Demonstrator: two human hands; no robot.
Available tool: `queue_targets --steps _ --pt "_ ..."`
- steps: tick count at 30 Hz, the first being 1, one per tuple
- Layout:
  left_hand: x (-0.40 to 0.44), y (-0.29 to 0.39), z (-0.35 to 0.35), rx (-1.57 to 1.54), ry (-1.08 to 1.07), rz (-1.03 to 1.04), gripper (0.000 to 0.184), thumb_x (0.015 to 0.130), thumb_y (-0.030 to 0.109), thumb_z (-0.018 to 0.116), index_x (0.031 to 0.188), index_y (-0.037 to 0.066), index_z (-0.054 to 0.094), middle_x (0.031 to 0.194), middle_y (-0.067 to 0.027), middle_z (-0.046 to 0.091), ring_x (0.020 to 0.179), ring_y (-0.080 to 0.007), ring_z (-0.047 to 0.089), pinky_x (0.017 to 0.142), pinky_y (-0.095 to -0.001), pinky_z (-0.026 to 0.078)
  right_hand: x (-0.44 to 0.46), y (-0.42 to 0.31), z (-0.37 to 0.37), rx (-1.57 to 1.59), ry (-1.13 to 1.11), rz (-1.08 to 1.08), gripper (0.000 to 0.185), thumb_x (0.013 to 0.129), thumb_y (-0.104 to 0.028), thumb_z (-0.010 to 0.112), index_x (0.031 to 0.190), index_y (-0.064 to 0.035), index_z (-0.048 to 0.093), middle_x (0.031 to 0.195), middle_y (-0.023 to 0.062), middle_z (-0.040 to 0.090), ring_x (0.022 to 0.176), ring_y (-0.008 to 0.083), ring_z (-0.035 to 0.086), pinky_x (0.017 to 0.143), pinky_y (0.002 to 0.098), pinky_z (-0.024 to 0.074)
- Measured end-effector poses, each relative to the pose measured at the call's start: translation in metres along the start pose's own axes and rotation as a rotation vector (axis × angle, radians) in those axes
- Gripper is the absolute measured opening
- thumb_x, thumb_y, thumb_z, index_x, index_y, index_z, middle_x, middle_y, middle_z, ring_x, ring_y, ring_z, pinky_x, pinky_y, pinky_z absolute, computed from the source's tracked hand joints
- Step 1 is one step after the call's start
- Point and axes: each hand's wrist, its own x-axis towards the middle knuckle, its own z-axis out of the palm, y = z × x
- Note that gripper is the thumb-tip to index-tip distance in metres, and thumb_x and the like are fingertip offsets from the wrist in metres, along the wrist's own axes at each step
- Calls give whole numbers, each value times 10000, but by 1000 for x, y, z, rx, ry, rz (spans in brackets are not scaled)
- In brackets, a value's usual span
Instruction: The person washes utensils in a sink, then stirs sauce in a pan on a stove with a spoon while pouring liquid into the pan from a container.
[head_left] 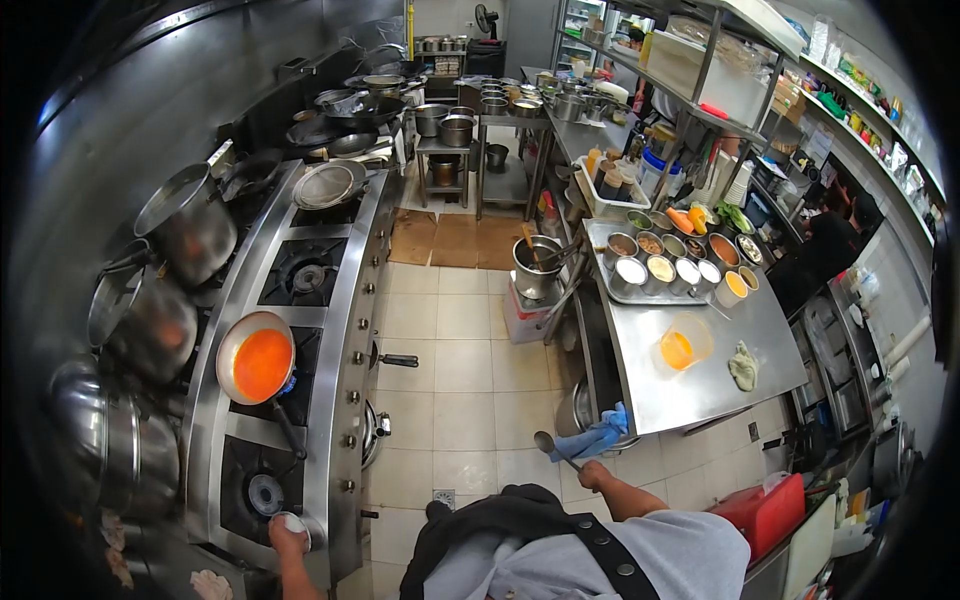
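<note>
a small round container (297,524) sits in the left hand (286,541), the fingers curled against its side, over the near end of the stove (338,380); it looks pale, though at this size i cannot tell what is in it. a metal ladle (545,442) is in the right hand (594,476), which is closed around the handle, the scoop pointing ahead and to the left of that hand. the two hands are well apart, one to each side of the person's body.

just ahead of the left hand is a burner (265,492). farther ahead of it, a frying pan (228,368) with orange sauce (263,362) stands over a blue flame (289,385), the pan's handle pointing back toward that hand. left of the left hand, large metal pots (145,445) stand along the wall.

just ahead of the right hand is a blue cloth (597,434), at the corner of a steel table (655,395). on that table, ahead and to the right of the right hand, are a clear plastic container (697,330) with orange-yellow contents, a crumpled greenish cloth (743,367) and, farther off, a tray (613,291) of filled metal containers.
</note>
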Motion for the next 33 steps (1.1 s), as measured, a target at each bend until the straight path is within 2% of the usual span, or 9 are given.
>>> queue_targets --steps 1,4,7,11,13,17,21,25,33 --pt "2 -10 6 -23 16 12 594 400 53 806 952 37 586 1053 -157 566 981 -348 548 870 -399 456 1 1 5 -106 -20 -86 224 703 -125 608 860 17 680 824 164 663 727 283 654 674 376 521" --pt "2 -26 18 -148 30 54 542 429 32 790 938 24 603 1024 -162 581 988 -346 557 872 -406 455 -1 -4 20 434 61 257 169 707 -139 613 785 -10 688 773 150 664 632 275 651 632 375 522" --pt "-9 -14 9 -144 54 20 478 475 34 766 927 8 612 1022 -188 584 967 -358 563 880 -400 448 4 2 39 629 144 364 151 724 -139 602 741 -12 681 713 148 655 562 262 641 563 336 525" --pt "-11 -15 4 -72 104 51 338 542 69 722 866 8 648 888 -194 633 863 -361 601 812 -401 481 4 10 34 546 -4 328 178 706 -164 641 798 -20 695 752 120 670 708 254 654 639 340 513" --pt "-15 -12 -6 -65 76 95 343 585 59 704 924 19 664 925 -195 641 896 -346 609 828 -394 479 25 33 82 310 23 128 183 714 -184 659 805 -29 697 743 124 668 699 245 655 637 338 518" --pt "-24 7 -22 -34 -28 54 492 595 77 756 1069 38 629 1117 -183 586 1037 -326 558 922 -376 441 49 52 125 745 129 324 194 687 -202 694 784 -34 698 730 117 666 735 233 650 658 340 513" --pt "-23 17 -36 -13 -132 54 630 555 67 792 1151 61 587 1222 -159 521 1126 -314 502 971 -367 410 41 50 93 855 153 358 201 696 -206 678 778 -23 689 741 127 666 688 246 649 630 337 516" --pt "-13 15 -33 -19 -217 12 668 538 77 806 1164 71 574 1227 -135 496 1139 -306 487 978 -364 403 2 6 -11 1153 116 652 217 723 -195 645 787 11 669 744 147 662 581 257 647 544 335 523" --pt "-16 36 -30 47 -76 -30 631 488 91 807 1073 84 570 1102 -132 527 1060 -312 514 923 -360 430 8 0 -25 1090 97 432 227 774 -167 536 738 43 614 680 128 644 487 239 614 424 339 493"
